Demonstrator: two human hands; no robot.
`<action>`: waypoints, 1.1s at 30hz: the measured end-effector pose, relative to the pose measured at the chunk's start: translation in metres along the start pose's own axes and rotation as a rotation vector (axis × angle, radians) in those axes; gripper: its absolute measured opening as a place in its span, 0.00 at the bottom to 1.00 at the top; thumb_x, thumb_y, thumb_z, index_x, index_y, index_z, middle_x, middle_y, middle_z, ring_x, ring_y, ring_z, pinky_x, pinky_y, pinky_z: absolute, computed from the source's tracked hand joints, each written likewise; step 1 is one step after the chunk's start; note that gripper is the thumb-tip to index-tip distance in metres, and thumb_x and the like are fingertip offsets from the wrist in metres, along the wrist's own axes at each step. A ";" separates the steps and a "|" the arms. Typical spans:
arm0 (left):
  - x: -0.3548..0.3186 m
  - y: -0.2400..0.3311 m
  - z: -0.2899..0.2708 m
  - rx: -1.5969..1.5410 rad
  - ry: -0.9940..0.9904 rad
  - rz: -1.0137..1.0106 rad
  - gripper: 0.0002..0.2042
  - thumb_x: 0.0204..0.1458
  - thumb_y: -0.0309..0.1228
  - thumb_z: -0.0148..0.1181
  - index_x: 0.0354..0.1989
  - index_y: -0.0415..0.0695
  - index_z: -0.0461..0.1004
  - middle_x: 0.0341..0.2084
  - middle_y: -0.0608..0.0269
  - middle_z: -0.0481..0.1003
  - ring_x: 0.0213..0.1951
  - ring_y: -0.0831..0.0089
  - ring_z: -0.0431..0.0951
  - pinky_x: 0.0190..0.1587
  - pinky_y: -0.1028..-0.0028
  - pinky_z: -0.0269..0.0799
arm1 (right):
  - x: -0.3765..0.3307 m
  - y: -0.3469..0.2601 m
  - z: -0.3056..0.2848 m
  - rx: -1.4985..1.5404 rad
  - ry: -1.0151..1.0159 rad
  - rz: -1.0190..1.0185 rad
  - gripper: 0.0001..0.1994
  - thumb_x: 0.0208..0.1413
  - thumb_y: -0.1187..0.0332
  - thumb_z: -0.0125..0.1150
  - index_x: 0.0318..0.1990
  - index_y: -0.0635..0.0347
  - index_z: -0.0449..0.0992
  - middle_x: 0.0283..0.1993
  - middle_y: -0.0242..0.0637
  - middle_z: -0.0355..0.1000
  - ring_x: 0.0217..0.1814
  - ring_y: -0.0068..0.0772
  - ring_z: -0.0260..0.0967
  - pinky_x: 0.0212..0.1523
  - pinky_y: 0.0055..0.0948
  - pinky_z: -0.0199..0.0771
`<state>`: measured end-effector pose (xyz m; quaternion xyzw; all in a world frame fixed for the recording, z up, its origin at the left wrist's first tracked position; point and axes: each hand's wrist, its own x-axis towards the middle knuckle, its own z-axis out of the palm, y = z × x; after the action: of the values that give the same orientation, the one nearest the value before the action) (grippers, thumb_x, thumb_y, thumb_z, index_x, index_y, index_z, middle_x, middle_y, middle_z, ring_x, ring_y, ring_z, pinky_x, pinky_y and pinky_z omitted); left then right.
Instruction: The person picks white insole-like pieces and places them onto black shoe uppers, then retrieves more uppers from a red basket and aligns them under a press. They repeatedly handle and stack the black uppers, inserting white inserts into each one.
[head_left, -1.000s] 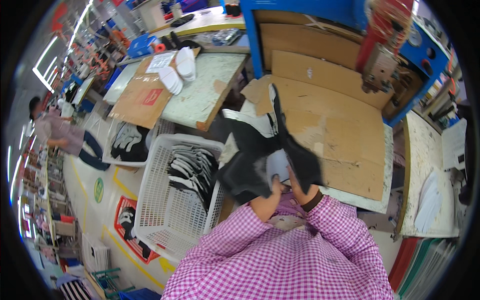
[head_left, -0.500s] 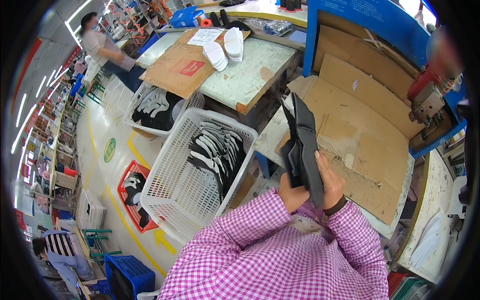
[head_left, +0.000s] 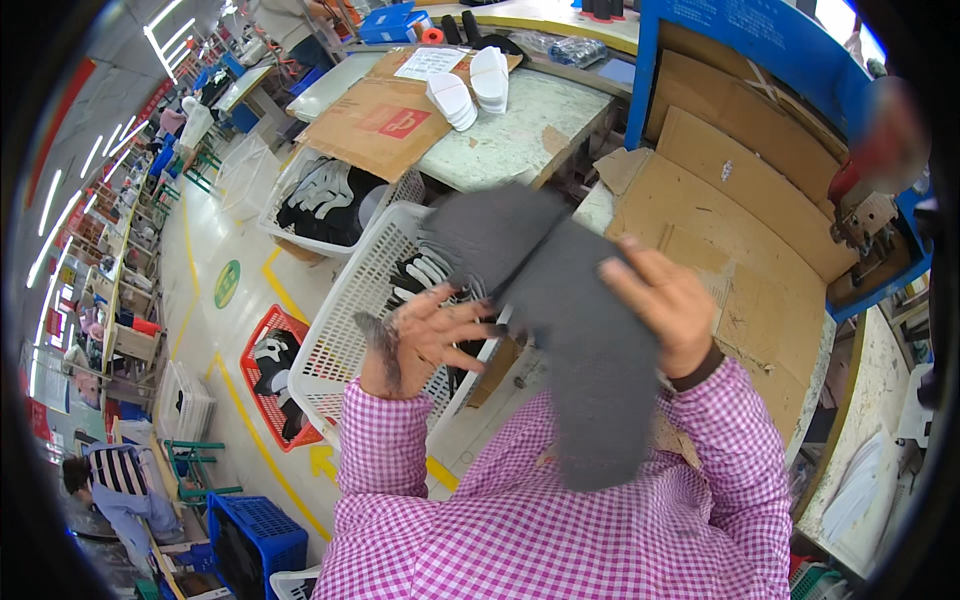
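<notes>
Head view, labels first. Brown cardboard sheet [head_left: 345,135] bears a red printed rectangle [head_left: 393,118]; by it a white paper [head_left: 430,62] with print too small to make out. Blue machine frame [head_left: 735,32] carries pale lines of writing, also too fine. Green oval mark [head_left: 227,285] and yellow arrow [head_left: 322,462] on the floor [head_left: 205,330].

Surface: far counter [head_left: 490,150] pale and scuffed, cardboard sheet across it, two stacks of white insoles [head_left: 453,102] side by side near its right edge. Cardboard [head_left: 765,290], stained and creased, covers the work surface under the blue frame. Large white basket [head_left: 335,335] stands on the person's left, with black-and-white pieces [head_left: 415,270] in a row; smaller white basket [head_left: 308,240] behind it, red basket [head_left: 281,319] just beside. Room is long, with strip lights, rows of benches; someone in a striped top [head_left: 120,468] at lower left.

Hands: left hand [head_left: 432,338] released, fingers spread, blurred; fingertips at the left edge of the dark grey piece [head_left: 600,340], contact hard to judge. Right hand [head_left: 668,305] grasps the piece by its right side, fingers almost straight over it, thumb hidden. Piece hangs in the air before the checked shirt [head_left: 560,540], between basket and cardboard-covered surface, one lobe up-left, the other down.
</notes>
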<state>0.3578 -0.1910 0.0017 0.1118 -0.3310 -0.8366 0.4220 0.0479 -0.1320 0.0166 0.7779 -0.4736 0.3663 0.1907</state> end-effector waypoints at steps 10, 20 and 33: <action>-0.075 0.045 -0.059 0.344 0.837 0.291 0.21 0.41 0.17 0.53 0.49 0.34 0.70 0.42 0.49 0.76 0.43 0.58 0.77 0.49 0.59 0.74 | 0.000 -0.037 0.030 -0.070 -0.332 -0.024 0.28 0.46 0.69 0.60 0.59 0.45 0.67 0.67 0.44 0.56 0.66 0.43 0.58 0.60 0.41 0.61; -0.052 -0.078 -0.286 1.734 0.971 -0.474 0.25 0.47 0.36 0.60 0.51 0.31 0.68 0.43 0.39 0.74 0.46 0.45 0.73 0.48 0.59 0.69 | -0.095 -0.027 -0.052 -0.169 -0.362 0.210 0.19 0.47 0.75 0.53 0.50 0.58 0.72 0.58 0.44 0.66 0.61 0.43 0.64 0.56 0.41 0.65; 0.017 -0.040 -0.298 1.253 0.696 -0.784 0.32 0.46 0.44 0.67 0.53 0.37 0.64 0.26 0.52 0.75 0.20 0.65 0.72 0.19 0.67 0.66 | -0.339 -0.111 -0.251 -0.717 -0.038 1.004 0.15 0.50 0.79 0.57 0.48 0.63 0.74 0.47 0.41 0.75 0.49 0.39 0.73 0.46 0.33 0.70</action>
<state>0.4614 -0.3244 -0.2476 0.6881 -0.5240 -0.5005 0.0365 -0.0486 0.2852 -0.0662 0.3539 -0.8789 0.2152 0.2364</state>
